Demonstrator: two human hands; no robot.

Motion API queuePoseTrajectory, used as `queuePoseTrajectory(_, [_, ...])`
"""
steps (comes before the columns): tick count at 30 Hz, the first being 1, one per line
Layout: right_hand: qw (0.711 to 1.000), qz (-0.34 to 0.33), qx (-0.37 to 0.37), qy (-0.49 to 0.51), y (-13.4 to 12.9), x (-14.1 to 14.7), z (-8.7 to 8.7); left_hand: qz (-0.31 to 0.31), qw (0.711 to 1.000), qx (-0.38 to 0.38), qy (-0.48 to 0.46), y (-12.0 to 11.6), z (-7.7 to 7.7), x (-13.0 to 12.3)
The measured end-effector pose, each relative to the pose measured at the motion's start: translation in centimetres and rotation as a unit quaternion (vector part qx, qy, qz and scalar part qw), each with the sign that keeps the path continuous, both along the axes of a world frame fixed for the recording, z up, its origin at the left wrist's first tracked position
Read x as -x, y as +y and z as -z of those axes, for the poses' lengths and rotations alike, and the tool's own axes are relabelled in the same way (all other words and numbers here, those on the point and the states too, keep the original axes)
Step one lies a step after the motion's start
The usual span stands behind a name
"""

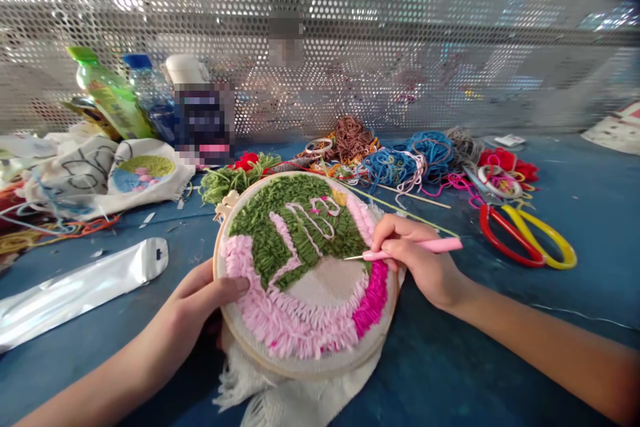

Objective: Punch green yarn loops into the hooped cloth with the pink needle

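A round wooden embroidery hoop is held tilted towards me above the blue table. White cloth is stretched in it, worked with dark green, pale pink and magenta yarn; a bare patch shows below the middle. My left hand grips the hoop's left rim, thumb on the pink stitches and fingers hidden behind. In my right hand is a pink-handled punch needle, its thin metal tip pointing left over the top edge of the bare patch. I cannot tell whether the tip touches the cloth.
Tangled yarn in several colours lies behind the hoop. Red and yellow-handled scissors rest at right. A silvery plastic packet and another stitched cloth lie at left. Bottles stand before a perforated metal panel.
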State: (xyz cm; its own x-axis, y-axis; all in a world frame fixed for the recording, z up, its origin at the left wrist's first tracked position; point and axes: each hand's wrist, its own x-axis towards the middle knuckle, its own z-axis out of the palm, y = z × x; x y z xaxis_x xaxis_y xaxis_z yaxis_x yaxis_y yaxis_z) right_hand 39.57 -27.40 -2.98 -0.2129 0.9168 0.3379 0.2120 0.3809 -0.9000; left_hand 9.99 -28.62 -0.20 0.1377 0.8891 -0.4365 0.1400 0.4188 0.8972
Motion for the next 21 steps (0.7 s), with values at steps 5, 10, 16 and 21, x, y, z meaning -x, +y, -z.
queuePoseTrajectory(5, [0.964,-0.035,-0.195,-0.18,-0.4,0.6,-0.2,-0.013,1.0,-0.004,-0.006,-0.3,-0.1,-0.1])
queuePoseTrajectory(10, [0.901,-0.041,-0.319,-0.291,0.1,1.4,0.7,-0.003,1.0,-0.001,0.022,-0.9,-0.4,-0.1])
queuePoseTrajectory(16, [0.983,-0.032,-0.133,-0.122,0.3,0.7,0.0,-0.008,0.999,0.002,0.046,0.4,-1.2,-0.6])
queuePoseTrajectory(21, [0.994,-0.042,-0.034,-0.1,0.4,0.3,-0.2,0.102,0.991,0.026,0.077,0.6,-1.0,1.8])
